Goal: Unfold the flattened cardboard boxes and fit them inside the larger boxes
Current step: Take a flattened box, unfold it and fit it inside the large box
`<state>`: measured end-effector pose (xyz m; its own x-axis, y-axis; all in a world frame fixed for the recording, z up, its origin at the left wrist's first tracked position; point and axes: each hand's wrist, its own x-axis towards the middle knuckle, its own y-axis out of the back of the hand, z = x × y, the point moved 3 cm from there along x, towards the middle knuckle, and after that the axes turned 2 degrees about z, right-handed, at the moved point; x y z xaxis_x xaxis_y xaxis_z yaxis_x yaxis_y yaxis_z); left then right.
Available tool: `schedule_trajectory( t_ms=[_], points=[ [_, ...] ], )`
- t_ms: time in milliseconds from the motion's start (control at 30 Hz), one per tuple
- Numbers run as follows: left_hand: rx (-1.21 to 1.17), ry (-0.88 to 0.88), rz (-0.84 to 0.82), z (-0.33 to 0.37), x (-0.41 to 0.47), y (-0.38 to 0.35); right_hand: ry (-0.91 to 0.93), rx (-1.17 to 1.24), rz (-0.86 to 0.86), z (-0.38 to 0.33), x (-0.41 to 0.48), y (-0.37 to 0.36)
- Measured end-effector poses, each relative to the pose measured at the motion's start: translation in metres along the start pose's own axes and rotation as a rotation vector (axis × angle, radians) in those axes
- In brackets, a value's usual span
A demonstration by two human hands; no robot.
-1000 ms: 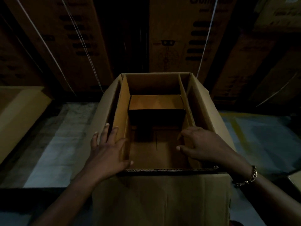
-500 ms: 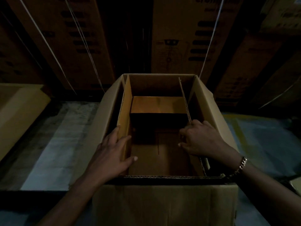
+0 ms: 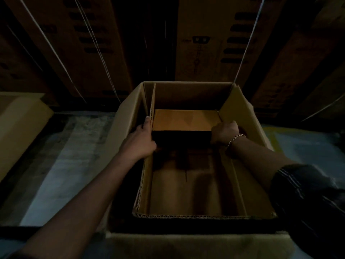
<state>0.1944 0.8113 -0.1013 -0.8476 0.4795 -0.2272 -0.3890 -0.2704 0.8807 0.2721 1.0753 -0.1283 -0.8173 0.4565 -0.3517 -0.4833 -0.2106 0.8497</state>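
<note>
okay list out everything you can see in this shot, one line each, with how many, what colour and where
large box: one, brown cardboard, centre, open top
inner box: one, brown, unfolded inside the large box, along its walls
small box: one, orange-brown top, dark front, at the far end inside
stacked cartons: several, dark brown, strapped, behind
flat cardboard: one piece, tan, far left
floor: grey, either side
bracelet: one, metal, right wrist
left hand: on the left inner wall
right hand: on the right inner wall
</note>
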Motion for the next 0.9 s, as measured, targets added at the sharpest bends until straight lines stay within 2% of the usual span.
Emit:
schedule_trajectory(
  t_ms=[67,167,233,300,400,467,567,700,900],
  points=[
    [-0.023,0.021,0.039,-0.003,0.024,0.007,-0.023,0.232,-0.085,-0.004,0.016,-0.011],
    [-0.081,0.055,0.066,-0.007,0.055,0.016,0.001,0.704,-0.35,-0.021,0.031,-0.035],
    [-0.115,0.085,0.056,-0.009,0.073,0.019,-0.027,0.901,-0.401,-0.027,0.039,-0.047],
    [-0.165,0.107,0.04,-0.012,0.089,0.018,-0.066,0.946,-0.3,-0.027,0.05,-0.054],
    [-0.287,0.138,0.019,-0.015,0.107,0.016,-0.067,0.955,0.041,-0.014,0.069,-0.046],
    [-0.354,0.144,0.003,-0.015,0.118,0.016,-0.023,0.915,0.174,-0.003,0.081,-0.033],
    [-0.43,0.128,-0.005,-0.01,0.136,0.013,-0.003,0.892,0.213,0.009,0.1,-0.019],
    [-0.495,0.131,0.015,0.004,0.149,0.011,-0.007,0.913,0.176,0.016,0.12,-0.017],
    [-0.492,0.106,-0.006,0.004,0.156,0.005,-0.007,0.877,0.146,0.019,0.123,-0.015]
  ],
)
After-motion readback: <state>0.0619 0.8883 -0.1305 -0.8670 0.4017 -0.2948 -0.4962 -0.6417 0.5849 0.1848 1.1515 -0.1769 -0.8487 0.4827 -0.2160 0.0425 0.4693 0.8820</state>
